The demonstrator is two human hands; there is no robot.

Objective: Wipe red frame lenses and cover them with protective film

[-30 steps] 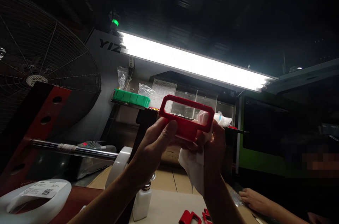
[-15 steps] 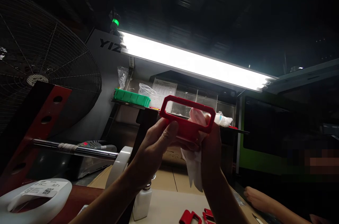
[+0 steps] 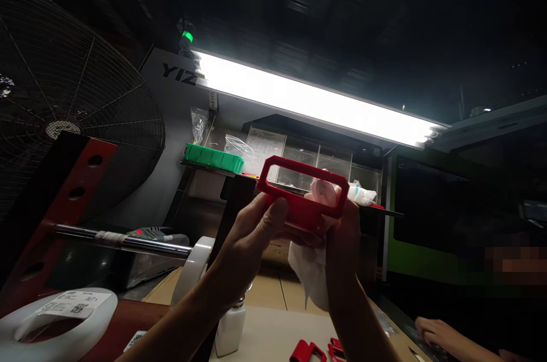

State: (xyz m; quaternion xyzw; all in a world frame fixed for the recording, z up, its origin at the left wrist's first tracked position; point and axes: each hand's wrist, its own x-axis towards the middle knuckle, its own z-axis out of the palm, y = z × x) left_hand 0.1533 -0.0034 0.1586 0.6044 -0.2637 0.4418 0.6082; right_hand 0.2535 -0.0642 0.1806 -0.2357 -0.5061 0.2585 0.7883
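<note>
the left hand (image 3: 252, 245) was curled closed around the lower left of a red plastic frame (image 3: 299, 209), its thumb lying across the frame's face. the frame was held up in the middle of the view, tilted, well above the bench (image 3: 265, 333). the right hand (image 3: 344, 236) was closed on a white cloth (image 3: 310, 273), pressing it against the frame's right end, with a fold showing through the rectangular opening and a loose tail hanging toward 6 o'clock.

from the frame, a white dispenser bottle (image 3: 229, 330) stood on the bench at about 7 o'clock, just beside the left forearm, and two more red parts (image 3: 308, 352) lay at 6 o'clock. a co-worker's hand (image 3: 436, 330) rested at 4 o'clock. a labelled white plastic ring (image 3: 60, 316) sat at 8 o'clock, a caged fan (image 3: 72, 82) stood at 10 o'clock, and a green bin (image 3: 212, 158) sat on a shelf at 11 o'clock.
</note>
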